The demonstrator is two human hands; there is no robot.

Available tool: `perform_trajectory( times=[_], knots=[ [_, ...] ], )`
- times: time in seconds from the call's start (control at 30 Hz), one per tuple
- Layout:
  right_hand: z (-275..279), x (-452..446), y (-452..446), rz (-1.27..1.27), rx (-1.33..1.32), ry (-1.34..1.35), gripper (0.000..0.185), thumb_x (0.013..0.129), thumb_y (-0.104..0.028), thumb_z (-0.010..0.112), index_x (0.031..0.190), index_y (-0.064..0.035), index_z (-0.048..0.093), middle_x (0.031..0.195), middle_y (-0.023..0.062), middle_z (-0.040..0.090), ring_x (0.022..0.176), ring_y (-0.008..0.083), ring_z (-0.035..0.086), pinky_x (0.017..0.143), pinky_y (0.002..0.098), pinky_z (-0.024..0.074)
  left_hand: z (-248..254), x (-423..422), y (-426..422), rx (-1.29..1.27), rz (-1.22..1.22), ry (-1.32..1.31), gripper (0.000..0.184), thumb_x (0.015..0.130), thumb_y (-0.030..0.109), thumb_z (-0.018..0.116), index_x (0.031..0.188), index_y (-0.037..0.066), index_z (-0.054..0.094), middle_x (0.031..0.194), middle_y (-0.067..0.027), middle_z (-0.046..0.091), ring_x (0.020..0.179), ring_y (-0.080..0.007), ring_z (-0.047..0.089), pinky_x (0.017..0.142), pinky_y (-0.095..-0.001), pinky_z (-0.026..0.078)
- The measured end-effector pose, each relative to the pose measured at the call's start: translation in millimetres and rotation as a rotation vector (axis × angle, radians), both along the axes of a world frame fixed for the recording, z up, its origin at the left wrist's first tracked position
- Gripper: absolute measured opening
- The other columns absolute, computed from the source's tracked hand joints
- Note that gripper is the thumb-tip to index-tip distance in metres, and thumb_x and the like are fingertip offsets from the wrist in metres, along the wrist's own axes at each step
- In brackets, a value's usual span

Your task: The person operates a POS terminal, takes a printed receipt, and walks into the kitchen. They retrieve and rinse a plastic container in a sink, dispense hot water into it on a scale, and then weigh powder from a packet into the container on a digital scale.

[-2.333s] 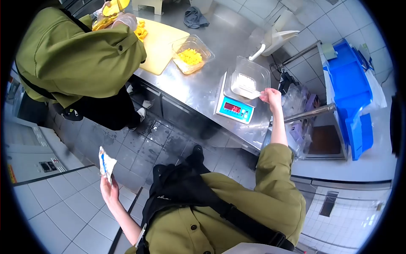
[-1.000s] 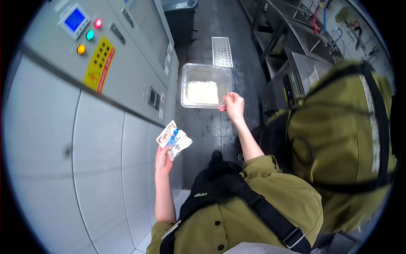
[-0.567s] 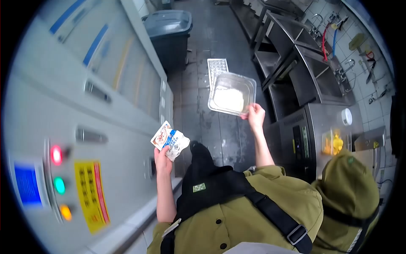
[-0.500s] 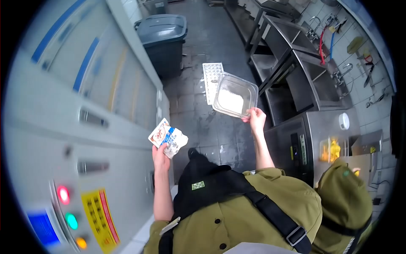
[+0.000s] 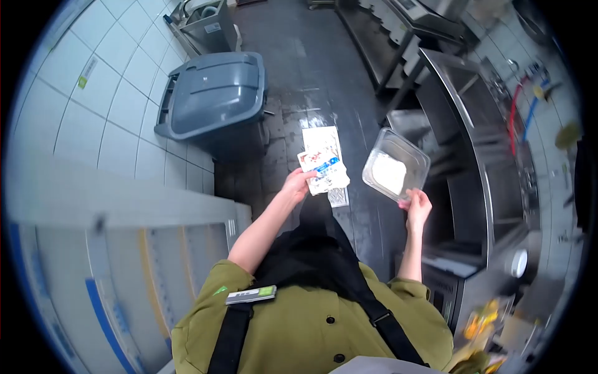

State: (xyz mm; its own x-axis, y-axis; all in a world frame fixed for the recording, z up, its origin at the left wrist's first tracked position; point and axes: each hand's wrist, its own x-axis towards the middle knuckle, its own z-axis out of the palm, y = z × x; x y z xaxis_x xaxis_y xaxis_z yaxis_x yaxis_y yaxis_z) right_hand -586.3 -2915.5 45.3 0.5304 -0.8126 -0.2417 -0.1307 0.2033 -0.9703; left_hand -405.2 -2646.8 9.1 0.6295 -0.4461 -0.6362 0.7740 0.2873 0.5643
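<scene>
My left hand (image 5: pixel 298 185) is closed on a crumpled white packet (image 5: pixel 324 171) with blue and red print, held out over the floor. On the right, my right hand (image 5: pixel 417 207) pinches the near corner of a clear plastic container (image 5: pixel 418 163). A white substance (image 5: pixel 389 174) lies in the bottom of the container, which is slightly tilted. The two hands are apart, with the packet to the left of the container.
A grey lidded bin (image 5: pixel 218 93) stands ahead on the left, by the tiled wall. Steel sinks and shelving (image 5: pixel 464 93) run along the right. A metal floor grate (image 5: pixel 338 197) lies below the packet. At lower right are yellow pieces (image 5: pixel 483 319) and a white round container (image 5: pixel 516 263).
The view has swung away from the counter and scale and past the grey cabinet, towards the bin. The container came off the scale in my right hand. My left hand has moved inward with the packet.
</scene>
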Motion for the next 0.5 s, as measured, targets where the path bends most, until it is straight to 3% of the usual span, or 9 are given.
perform_trajectory(
  times=[0.13,0.3,0.4,0.43,0.5],
  knots=[
    [1.5,92.2,-46.0,0.003,0.003,-0.025,0.016,0.077,-0.008,0.056,0.088,0.0032,0.052,0.066,0.0074,0.056,0.047,0.0161,0.057,0.042,0.0225,0.0478,-3.9,85.7,-28.7,0.116,0.140,0.010,0.028,0.076,-0.003,0.056,0.102,-0.002,0.048,0.100,-0.0118,0.057,0.092,-0.0218,0.056,0.082,-0.0332,0.046],
    [10.0,206.7,-92.2,0.085,-0.022,0.010,0.016,0.082,-0.009,0.051,0.088,0.0059,0.052,0.068,0.0097,0.057,0.046,0.0165,0.057,0.043,0.0227,0.0475,-2.0,156.6,-30.0,0.157,0.278,0.090,0.026,0.074,-0.001,0.059,0.098,0.002,0.052,0.092,-0.0071,0.059,0.078,-0.0144,0.059,0.063,-0.0228,0.048],
    [18.1,266.7,-102.9,0.163,-0.029,-0.001,0.017,0.080,-0.011,0.051,0.086,0.0051,0.053,0.071,0.0125,0.060,0.050,0.0184,0.059,0.047,0.0241,0.0490,-36.2,201.5,-28.5,0.035,0.264,0.098,0.020,0.076,0.002,0.058,0.095,0.004,0.053,0.087,-0.0048,0.060,0.069,-0.0110,0.057,0.050,-0.0192,0.041],
    [16.3,286.5,-107.0,0.179,-0.048,-0.003,0.018,0.080,-0.011,0.052,0.087,0.0054,0.053,0.073,0.0130,0.060,0.052,0.0188,0.059,0.047,0.0241,0.0490,-46.4,216.3,-33.4,-0.002,0.280,0.119,0.015,0.077,0.005,0.058,0.091,0.006,0.053,0.084,-0.0037,0.060,0.063,-0.0093,0.054,0.043,-0.0188,0.033],
    [16.2,319.8,-112.1,0.201,-0.069,0.007,0.020,0.081,-0.013,0.052,0.089,0.0058,0.052,0.076,0.0138,0.061,0.053,0.0196,0.060,0.047,0.0239,0.0490,-51.9,242.7,-36.5,-0.082,0.301,0.209,0.015,0.076,0.004,0.058,0.090,0.005,0.053,0.083,-0.0049,0.060,0.063,-0.0100,0.054,0.042,-0.0190,0.035]
  ],
)
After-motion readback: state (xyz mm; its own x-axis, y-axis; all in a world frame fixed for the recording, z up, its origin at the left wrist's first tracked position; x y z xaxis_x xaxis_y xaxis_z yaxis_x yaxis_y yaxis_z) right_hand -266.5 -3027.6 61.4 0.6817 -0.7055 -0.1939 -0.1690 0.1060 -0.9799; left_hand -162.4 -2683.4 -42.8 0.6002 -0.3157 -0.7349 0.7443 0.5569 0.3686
